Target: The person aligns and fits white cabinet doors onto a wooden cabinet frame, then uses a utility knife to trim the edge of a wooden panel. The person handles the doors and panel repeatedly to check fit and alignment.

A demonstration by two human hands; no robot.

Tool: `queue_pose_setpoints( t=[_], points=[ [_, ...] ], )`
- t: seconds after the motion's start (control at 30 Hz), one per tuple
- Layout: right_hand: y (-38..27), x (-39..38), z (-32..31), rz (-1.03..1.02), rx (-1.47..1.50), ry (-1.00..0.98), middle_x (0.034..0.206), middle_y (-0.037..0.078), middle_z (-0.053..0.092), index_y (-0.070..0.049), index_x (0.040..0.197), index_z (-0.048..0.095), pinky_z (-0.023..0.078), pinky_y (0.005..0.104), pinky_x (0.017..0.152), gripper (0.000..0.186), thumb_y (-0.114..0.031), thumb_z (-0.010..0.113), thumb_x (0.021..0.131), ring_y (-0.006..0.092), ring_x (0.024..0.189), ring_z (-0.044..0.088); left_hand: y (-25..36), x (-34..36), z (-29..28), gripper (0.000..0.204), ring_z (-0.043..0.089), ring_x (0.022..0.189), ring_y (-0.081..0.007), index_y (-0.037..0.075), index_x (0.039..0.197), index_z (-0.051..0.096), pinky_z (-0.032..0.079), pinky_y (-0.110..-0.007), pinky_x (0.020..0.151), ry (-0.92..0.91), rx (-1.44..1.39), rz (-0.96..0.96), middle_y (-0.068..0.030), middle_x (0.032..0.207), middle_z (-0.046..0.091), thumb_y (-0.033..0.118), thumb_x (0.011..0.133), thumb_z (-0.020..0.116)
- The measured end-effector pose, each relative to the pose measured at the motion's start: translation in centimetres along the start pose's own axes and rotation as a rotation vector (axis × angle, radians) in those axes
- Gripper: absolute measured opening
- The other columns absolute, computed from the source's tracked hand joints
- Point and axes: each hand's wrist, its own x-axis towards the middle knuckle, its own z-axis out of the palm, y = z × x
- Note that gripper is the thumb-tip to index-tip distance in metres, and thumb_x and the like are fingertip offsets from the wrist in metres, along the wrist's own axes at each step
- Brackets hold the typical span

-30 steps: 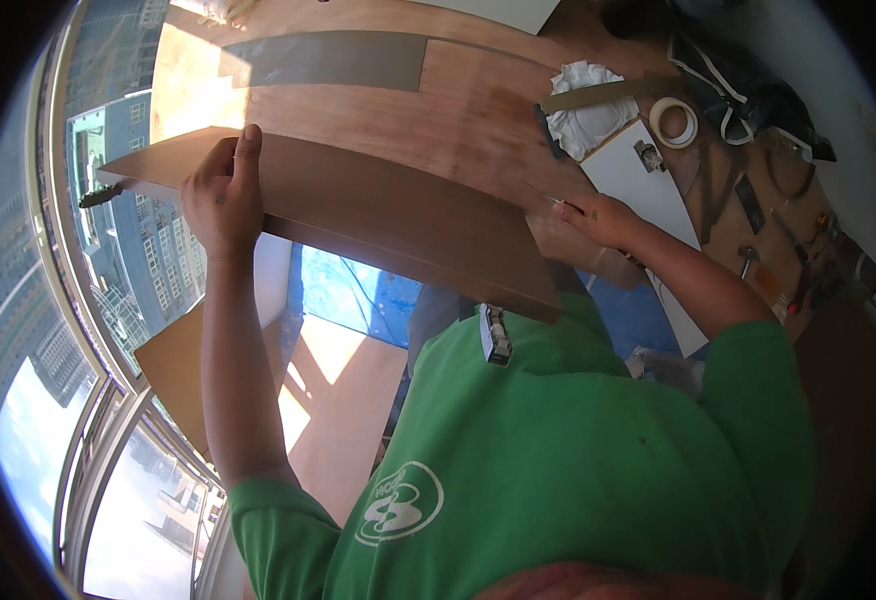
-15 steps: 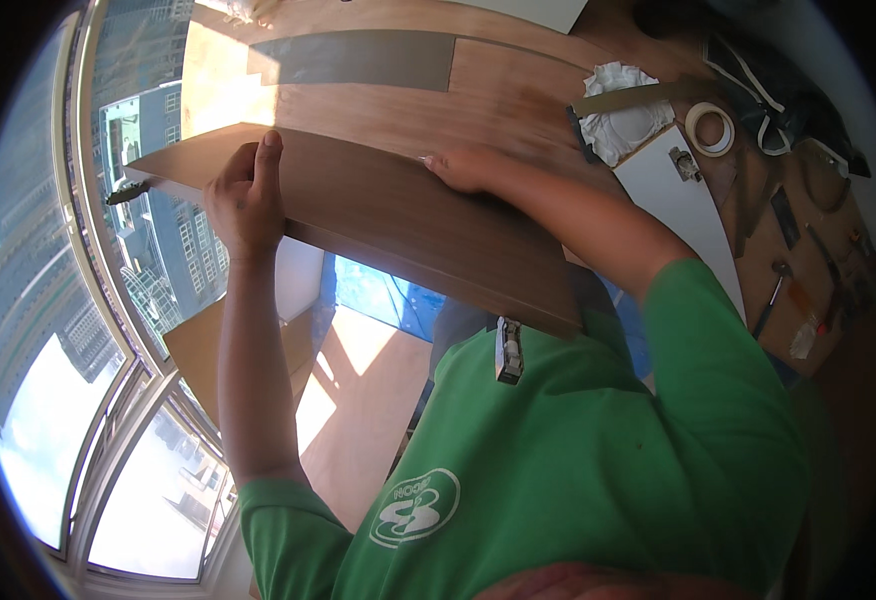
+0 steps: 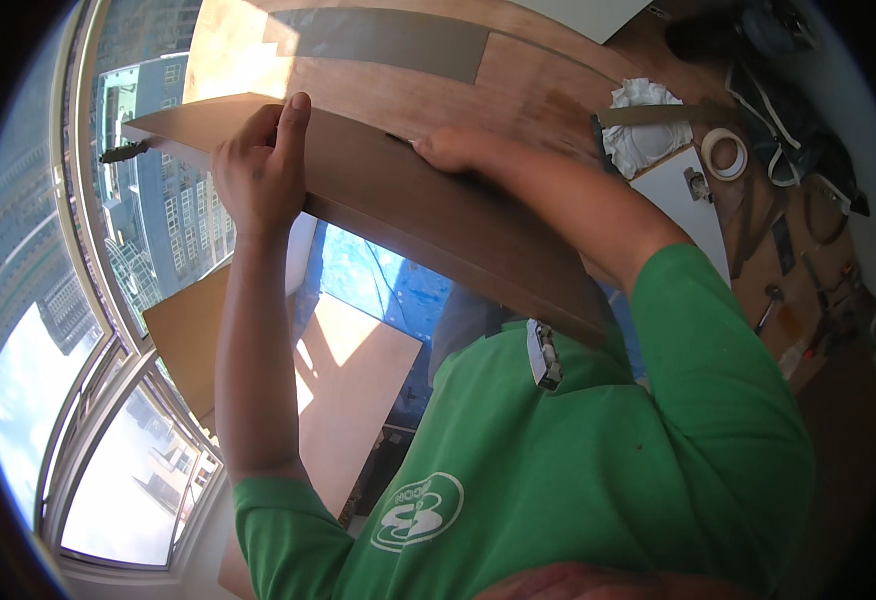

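The brown panel is held slantwise, with its far long edge toward the wooden table and its near edge toward the person's green shirt. The left hand grips the panel firmly at the left part of its near edge, with the thumb laid along the upper face. The right hand is placed at the middle of the panel's far edge, with the fingers bent; I cannot tell if they close on the panel or on something small. A metal hinge sticks out at the right end of the panel's near edge, and a dark fitting at its left end. Beyond the panel, a grey-brown strip lies on the table. To the right of the panel are a crumpled white cloth and a tape roll. Below the panel's near edge, a blue sheet and a pale board can be seen.
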Motion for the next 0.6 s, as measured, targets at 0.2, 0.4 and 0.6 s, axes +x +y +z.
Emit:
queue_pose_setpoints(
  t=[0.2, 0.4, 0.6],
  points=[
    [0.8, -2.9, -0.7, 0.046, -0.05, -0.035, 0.136, 0.025, 0.066, 0.0, 0.128, 0.07, 0.048, 0.052, 0.107, 0.06, -0.045, 0.034, 0.111, 0.0422, 0.127, 0.062, -0.3, 0.1, 0.1, 0.055, 0.07, 0.066, -0.0315, 0.007, 0.086, 0.08, 0.053, -0.041, 0.068, 0.009, 0.004, -0.002, -0.0117, 0.066, 0.069, 0.058, 0.098, 0.064],
    [3.1, -8.4, -0.8, 0.054, -0.094, -0.051, 0.128, 0.025, 0.07, 0.001, 0.121, 0.072, 0.05, 0.0526, 0.104, 0.061, -0.045, 0.034, 0.111, 0.044, 0.121, 0.065, -0.5, 0.0, 0.3, 0.055, 0.07, 0.067, -0.0327, 0.008, 0.088, 0.08, 0.053, -0.042, 0.069, 0.024, -0.025, -0.013, -0.0123, 0.068, 0.07, 0.059, 0.098, 0.064],
    [5.9, -12.8, 0.3, 0.099, -0.126, -0.054, 0.121, 0.027, 0.071, -0.002, 0.118, 0.073, 0.051, 0.0546, 0.1, 0.06, -0.046, 0.034, 0.11, 0.0454, 0.113, 0.067, -0.5, 0.1, 0.2, 0.055, 0.07, 0.068, -0.0329, 0.008, 0.09, 0.08, 0.053, -0.042, 0.069, 0.004, 0.011, -0.048, -0.0125, 0.07, 0.07, 0.06, 0.098, 0.063]
  ],
)
